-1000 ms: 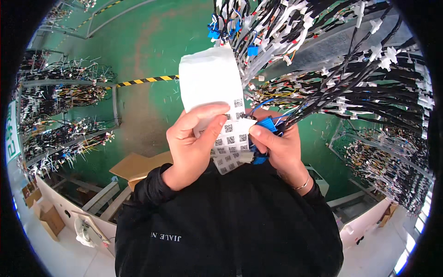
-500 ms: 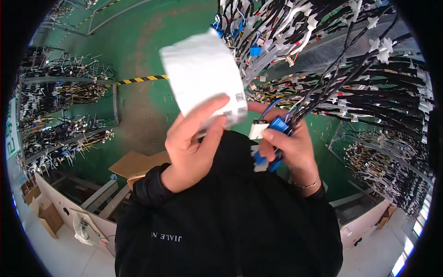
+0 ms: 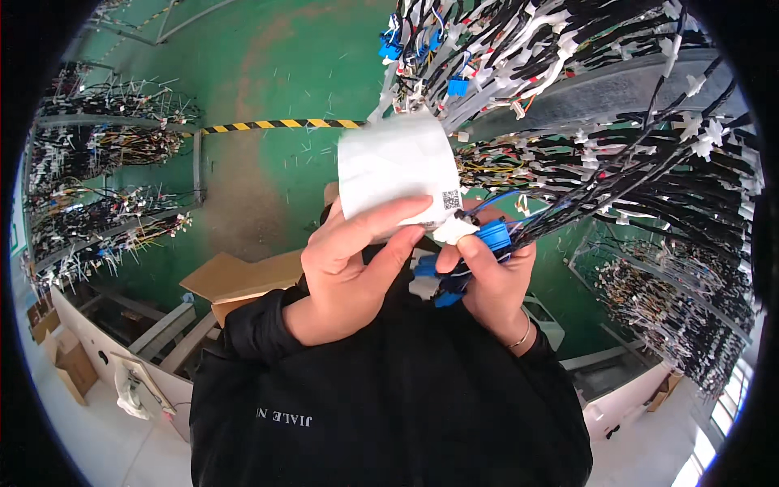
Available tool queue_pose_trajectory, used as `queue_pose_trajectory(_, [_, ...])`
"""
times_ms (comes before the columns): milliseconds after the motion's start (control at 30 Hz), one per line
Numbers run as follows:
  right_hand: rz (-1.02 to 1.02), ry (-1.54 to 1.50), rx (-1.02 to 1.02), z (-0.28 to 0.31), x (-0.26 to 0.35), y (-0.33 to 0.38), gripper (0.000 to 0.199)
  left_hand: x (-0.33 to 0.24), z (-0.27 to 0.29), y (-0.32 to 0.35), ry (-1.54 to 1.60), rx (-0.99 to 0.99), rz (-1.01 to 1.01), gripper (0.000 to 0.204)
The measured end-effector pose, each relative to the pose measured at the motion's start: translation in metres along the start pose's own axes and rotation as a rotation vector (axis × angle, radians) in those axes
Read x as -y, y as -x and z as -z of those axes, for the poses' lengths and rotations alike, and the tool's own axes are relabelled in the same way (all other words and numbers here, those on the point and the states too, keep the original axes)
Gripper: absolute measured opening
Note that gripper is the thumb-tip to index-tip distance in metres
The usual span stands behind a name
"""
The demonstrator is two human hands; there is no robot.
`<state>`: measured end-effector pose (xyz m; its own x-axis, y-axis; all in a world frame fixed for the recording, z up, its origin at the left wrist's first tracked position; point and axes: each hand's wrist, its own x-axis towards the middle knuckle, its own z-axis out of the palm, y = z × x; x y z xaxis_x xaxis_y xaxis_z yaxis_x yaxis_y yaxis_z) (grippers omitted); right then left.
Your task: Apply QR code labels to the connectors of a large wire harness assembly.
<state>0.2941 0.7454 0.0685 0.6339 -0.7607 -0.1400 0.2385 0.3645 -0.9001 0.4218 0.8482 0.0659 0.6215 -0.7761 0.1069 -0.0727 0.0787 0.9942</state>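
Note:
My left hand (image 3: pixel 350 272) grips a white roll of label strip (image 3: pixel 393 174) held up in front of my chest; small square printed labels show at its lower right edge. My right hand (image 3: pixel 487 280) pinches a bundle of blue connectors (image 3: pixel 487 239) on thin black and blue wires, with a white label (image 3: pixel 454 227) at my fingertips, touching the strip's edge. The wires run up and to the right into hanging harnesses. Both forearms wear black sleeves.
Dense black wire harnesses with white tags (image 3: pixel 617 154) hang on racks at the upper right. More harness racks (image 3: pixel 97 195) stand at the left. A green floor with a yellow-black striped line (image 3: pixel 276 124) lies behind. Cardboard boxes (image 3: pixel 235 280) sit below my left arm.
The label roll has tilted and shifted right and lower. My right hand moved from the label sheet to the blue connectors, now holding a single white label against them.

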Motion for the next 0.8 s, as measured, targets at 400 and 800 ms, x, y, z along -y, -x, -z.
queue_pose_trajectory(400, [0.024, -0.087, 0.055, 0.006, -0.011, 0.004, 0.018, 0.002, -0.004, -0.003, 0.301, -0.028, -0.033, 0.023])
queue_pose_trajectory(800, [0.038, -0.067, 0.001, 0.003, -0.008, 0.001, 0.024, -0.025, 0.011, -0.022, -0.876, -0.098, -0.53, 0.039])
